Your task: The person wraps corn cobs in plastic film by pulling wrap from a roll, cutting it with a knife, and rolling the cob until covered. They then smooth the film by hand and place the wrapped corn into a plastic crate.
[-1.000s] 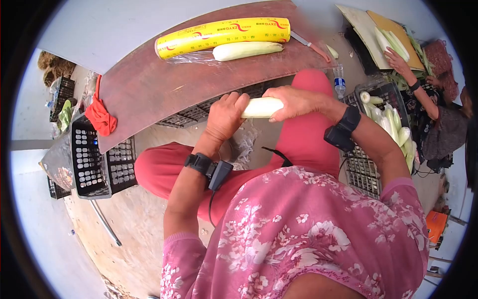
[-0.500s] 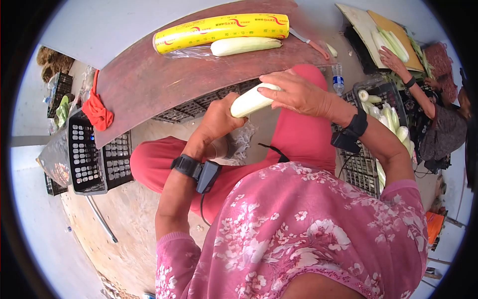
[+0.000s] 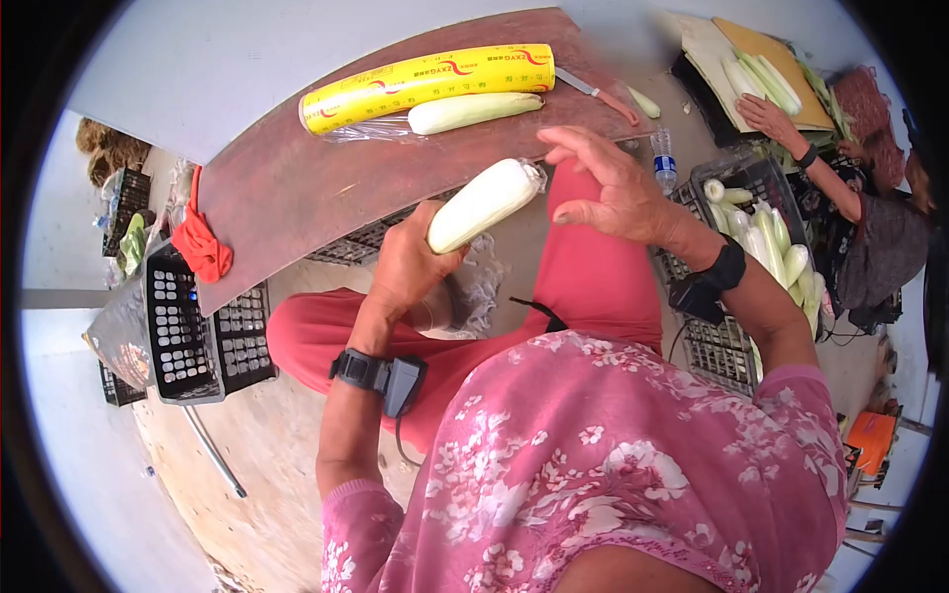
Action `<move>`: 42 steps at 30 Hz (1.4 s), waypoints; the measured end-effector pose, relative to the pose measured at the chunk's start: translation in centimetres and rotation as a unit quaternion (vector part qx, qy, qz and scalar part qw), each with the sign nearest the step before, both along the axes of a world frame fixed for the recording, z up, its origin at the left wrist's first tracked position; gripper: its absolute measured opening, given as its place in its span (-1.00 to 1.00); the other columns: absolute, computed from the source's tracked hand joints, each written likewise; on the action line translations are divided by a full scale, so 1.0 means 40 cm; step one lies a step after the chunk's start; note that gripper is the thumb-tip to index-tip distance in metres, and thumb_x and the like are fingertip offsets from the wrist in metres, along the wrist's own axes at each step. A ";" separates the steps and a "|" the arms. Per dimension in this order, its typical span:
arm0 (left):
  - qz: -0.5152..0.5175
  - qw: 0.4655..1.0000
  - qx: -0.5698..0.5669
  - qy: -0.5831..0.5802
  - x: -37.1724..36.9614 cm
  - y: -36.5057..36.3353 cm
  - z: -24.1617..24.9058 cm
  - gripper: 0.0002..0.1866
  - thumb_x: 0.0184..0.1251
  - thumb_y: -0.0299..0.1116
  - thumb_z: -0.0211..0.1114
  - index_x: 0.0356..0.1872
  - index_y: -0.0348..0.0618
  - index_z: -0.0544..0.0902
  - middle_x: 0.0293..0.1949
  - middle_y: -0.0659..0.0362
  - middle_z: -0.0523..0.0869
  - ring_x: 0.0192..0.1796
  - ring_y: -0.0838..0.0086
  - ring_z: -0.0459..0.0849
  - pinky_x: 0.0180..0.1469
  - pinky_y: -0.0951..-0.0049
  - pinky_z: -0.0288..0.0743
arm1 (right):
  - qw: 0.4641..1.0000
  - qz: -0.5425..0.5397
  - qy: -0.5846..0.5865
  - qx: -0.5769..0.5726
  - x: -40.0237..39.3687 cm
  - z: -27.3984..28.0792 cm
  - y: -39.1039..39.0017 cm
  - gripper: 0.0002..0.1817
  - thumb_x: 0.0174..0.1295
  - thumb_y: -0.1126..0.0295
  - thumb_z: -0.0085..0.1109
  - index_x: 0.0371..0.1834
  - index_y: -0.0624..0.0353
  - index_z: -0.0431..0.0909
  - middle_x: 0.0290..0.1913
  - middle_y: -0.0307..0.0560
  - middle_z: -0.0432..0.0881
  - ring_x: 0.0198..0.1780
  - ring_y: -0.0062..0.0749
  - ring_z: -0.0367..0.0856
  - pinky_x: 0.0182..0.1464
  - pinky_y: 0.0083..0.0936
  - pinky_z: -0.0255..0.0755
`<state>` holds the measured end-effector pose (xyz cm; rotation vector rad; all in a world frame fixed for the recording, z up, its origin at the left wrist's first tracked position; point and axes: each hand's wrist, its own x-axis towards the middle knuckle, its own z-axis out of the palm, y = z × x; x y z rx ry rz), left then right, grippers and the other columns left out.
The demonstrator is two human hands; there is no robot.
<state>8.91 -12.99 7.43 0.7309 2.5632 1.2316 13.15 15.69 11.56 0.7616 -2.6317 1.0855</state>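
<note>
A pale ear of corn (image 3: 482,208), smooth and whitish with clear film bunched at its far end, is in my left hand (image 3: 408,259), whose fingers wrap round its lower part. It is tilted up to the right, over my lap by the board's edge. My right hand (image 3: 615,193) is apart from it on the right, fingers stretched and thumb spread, holding nothing. On the reddish-brown board (image 3: 287,188) lie a yellow roll of cling film (image 3: 430,87), another pale ear of corn (image 3: 474,113) against a loose film edge, and a knife (image 3: 598,96).
A water bottle (image 3: 663,163) stands right of the board. A black crate (image 3: 720,351) holds several pale ears. Beyond it, a co-worker's hand (image 3: 771,121) rests by ears on another board. Red cloth (image 3: 203,247) hangs at the left corner above a black crate (image 3: 178,336).
My right hand has let go of the ear's far end and moved away to the right, opening. My left hand has shifted slightly left and down with the ear, showing its bunched film.
</note>
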 end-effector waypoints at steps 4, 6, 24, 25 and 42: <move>0.009 0.998 0.049 -0.029 0.024 0.002 0.010 -0.57 0.03 -0.36 0.46 -0.05 -0.26 0.58 -0.23 -0.04 0.75 -0.13 0.25 0.76 -0.05 0.35 0.57 | 0.979 0.006 -0.174 -0.109 0.006 0.038 -0.053 -0.05 0.01 0.41 0.50 0.47 0.13 0.13 0.22 -0.01 0.44 -0.07 -0.54 0.58 -0.03 -0.56 0.51; -0.004 0.995 0.076 -0.063 0.032 -0.004 0.000 -0.55 0.01 -0.36 0.47 -0.04 -0.27 0.58 -0.22 0.01 0.74 -0.12 0.35 0.73 -0.03 0.39 0.55 | 0.961 0.025 -0.218 -0.168 0.008 0.038 -0.060 -0.08 0.03 0.48 0.48 0.47 0.13 0.13 0.17 -0.06 0.45 -0.17 -0.64 0.56 -0.13 -0.66 0.50; -0.028 0.962 0.180 -0.202 0.106 0.001 0.031 -0.49 -0.01 -0.46 0.51 0.04 -0.25 0.56 -0.12 0.22 0.66 -0.05 0.56 0.59 0.06 0.49 0.48 | 0.977 0.114 -0.005 -0.182 0.014 0.048 -0.056 -0.71 0.10 0.56 0.40 -0.21 0.19 0.44 0.02 -0.05 0.51 -0.21 -0.55 0.52 -0.14 -0.59 0.47; -0.028 0.963 0.176 -0.202 0.109 0.000 0.030 -0.48 0.00 -0.46 0.51 0.05 -0.24 0.56 -0.12 0.22 0.67 -0.04 0.56 0.59 0.06 0.49 0.49 | 0.980 0.117 0.030 -0.161 0.010 0.049 -0.055 -0.74 0.11 0.56 0.38 -0.24 0.19 0.44 -0.01 -0.05 0.52 -0.20 -0.51 0.53 -0.13 -0.56 0.47; 0.062 0.996 0.049 0.039 0.160 -0.016 0.019 -0.44 -0.15 -0.44 0.53 -0.01 -0.20 0.57 -0.19 0.01 0.70 -0.16 0.17 0.72 -0.09 0.32 0.57 | 0.914 0.121 -0.205 -0.329 0.053 0.042 -0.076 -0.81 0.22 0.68 0.18 -0.32 0.18 0.37 -0.09 -0.13 0.45 -0.10 -0.61 0.43 -0.04 -0.62 0.38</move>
